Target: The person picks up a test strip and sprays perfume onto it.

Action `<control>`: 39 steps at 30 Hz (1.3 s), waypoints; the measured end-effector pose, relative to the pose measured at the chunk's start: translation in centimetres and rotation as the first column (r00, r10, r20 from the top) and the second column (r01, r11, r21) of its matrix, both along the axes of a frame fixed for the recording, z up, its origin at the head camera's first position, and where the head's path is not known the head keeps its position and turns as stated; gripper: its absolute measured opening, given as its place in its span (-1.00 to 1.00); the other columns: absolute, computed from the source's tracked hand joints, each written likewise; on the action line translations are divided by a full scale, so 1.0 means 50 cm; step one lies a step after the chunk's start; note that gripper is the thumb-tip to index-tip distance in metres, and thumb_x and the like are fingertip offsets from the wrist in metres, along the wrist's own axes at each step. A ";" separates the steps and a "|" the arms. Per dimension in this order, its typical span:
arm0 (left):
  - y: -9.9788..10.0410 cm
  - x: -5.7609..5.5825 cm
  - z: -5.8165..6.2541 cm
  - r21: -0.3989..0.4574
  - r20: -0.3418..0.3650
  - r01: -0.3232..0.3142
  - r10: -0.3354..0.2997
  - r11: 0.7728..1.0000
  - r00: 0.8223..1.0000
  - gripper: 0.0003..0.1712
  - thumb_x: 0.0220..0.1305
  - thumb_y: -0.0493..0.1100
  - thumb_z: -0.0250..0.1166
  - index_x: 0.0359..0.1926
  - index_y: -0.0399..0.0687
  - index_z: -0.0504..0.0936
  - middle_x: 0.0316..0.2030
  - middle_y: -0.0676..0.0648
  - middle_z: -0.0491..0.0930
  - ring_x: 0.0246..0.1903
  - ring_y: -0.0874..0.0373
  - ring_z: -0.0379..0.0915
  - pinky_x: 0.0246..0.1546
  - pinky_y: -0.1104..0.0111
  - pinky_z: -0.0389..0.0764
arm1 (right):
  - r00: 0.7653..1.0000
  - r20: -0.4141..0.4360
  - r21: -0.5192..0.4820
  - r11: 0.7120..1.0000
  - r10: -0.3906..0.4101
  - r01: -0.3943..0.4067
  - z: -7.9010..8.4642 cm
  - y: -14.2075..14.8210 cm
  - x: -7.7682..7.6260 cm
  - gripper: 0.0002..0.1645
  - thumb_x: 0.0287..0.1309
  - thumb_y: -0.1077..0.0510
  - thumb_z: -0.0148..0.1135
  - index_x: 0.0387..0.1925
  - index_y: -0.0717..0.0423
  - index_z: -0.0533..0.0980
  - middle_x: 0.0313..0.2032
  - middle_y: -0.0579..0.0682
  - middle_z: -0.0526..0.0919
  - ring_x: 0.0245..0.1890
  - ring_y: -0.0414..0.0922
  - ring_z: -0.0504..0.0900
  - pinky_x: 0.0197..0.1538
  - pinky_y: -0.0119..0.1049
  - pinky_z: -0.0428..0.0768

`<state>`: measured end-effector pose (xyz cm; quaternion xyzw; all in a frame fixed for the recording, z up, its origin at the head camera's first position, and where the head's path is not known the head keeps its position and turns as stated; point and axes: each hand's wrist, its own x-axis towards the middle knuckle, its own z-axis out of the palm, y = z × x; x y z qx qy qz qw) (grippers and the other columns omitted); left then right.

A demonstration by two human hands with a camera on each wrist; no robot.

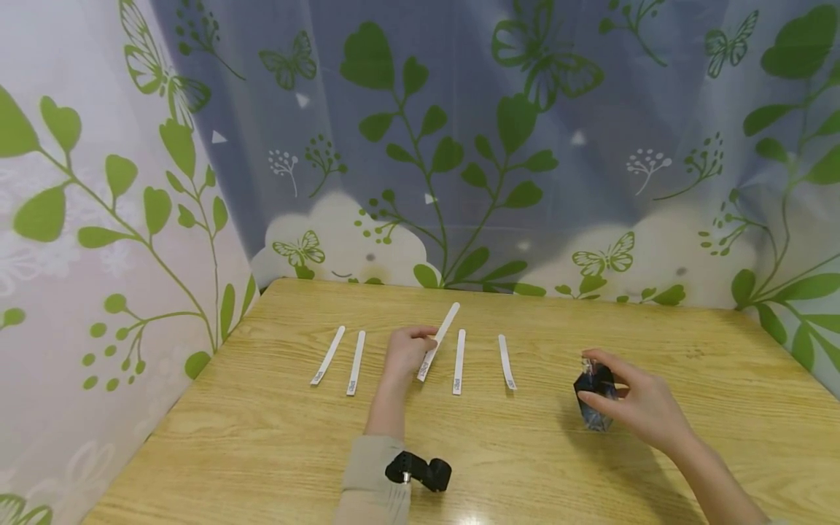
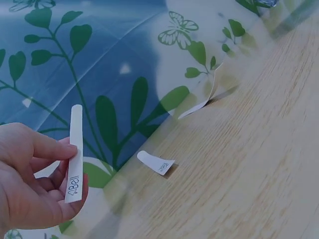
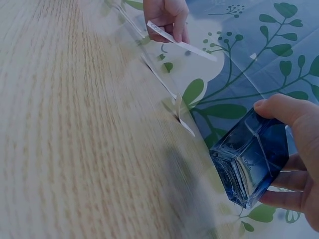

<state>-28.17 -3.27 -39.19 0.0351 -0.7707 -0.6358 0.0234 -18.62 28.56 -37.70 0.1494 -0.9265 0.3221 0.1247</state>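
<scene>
My left hand (image 1: 404, 354) pinches a white paper perfume test strip (image 1: 449, 324) between thumb and fingers, raised off the table. In the left wrist view this strip (image 2: 76, 129) stands nearly upright, with "Bell" printed near its lower end. Over at the right, my right hand (image 1: 646, 405) grips a dark blue glass perfume bottle (image 1: 596, 417), with a finger at its top. The right wrist view shows the bottle (image 3: 251, 154) tilted, held above the tabletop. To the left of my left hand lie two strips, one of them here (image 1: 356, 364); two more, including this strip (image 1: 459, 364), lie to its right.
The light wooden table (image 1: 275, 459) carries the strips in a loose row. Behind it hangs a blue and white curtain (image 1: 459, 168) with green leaves and butterflies. A black camera mount (image 1: 420, 471) sits on my left sleeve. The strip furthest right (image 1: 506, 362) is bent.
</scene>
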 end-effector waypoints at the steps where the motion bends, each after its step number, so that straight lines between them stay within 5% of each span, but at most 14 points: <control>1: 0.001 0.000 0.002 0.003 -0.006 0.007 -0.007 1.000 1.000 -0.73 0.08 -0.42 0.22 -0.16 -0.25 0.67 -0.33 -0.12 0.53 -0.30 0.08 0.36 -0.32 0.37 0.41 | 1.000 -0.001 0.001 1.000 -0.001 0.001 0.001 -0.001 0.000 -0.28 0.05 -0.01 0.35 0.24 0.08 0.34 0.16 0.26 0.40 -0.07 0.19 0.54 -0.24 -0.17 0.61; 10: 0.017 0.006 0.012 0.046 -0.001 0.079 -0.079 0.996 0.997 -0.73 0.04 -0.48 0.19 -0.17 -0.38 0.63 -0.42 -0.13 0.54 -0.48 0.16 0.38 -0.43 0.40 0.46 | 1.000 0.016 0.005 1.000 -0.017 0.017 0.010 -0.003 0.000 -0.26 0.05 -0.02 0.34 0.25 0.09 0.32 0.16 0.29 0.39 -0.09 0.19 0.55 -0.23 -0.15 0.61; 21: 0.036 0.014 0.011 -0.018 0.013 0.186 -0.186 0.982 0.983 -0.74 -0.03 -0.48 0.17 -0.24 -0.42 0.62 -0.34 -0.17 0.56 -0.40 0.15 0.38 -0.46 0.47 0.41 | 1.000 -0.002 0.006 1.000 -0.001 0.002 0.012 -0.009 -0.002 -0.27 0.05 -0.04 0.34 0.24 0.08 0.34 0.16 0.27 0.40 -0.09 0.18 0.56 -0.25 -0.21 0.61; 39: 0.059 0.037 0.040 -0.025 0.032 0.370 -0.369 0.929 0.929 -0.78 0.08 -0.45 0.20 -0.19 -0.36 0.61 -0.37 -0.14 0.56 -0.49 0.14 0.45 -0.49 0.37 0.53 | 0.998 -0.055 0.031 1.000 -0.003 0.005 0.014 -0.023 -0.011 -0.28 0.03 -0.01 0.36 0.22 0.07 0.36 0.11 0.24 0.46 -0.13 0.15 0.58 -0.26 -0.15 0.62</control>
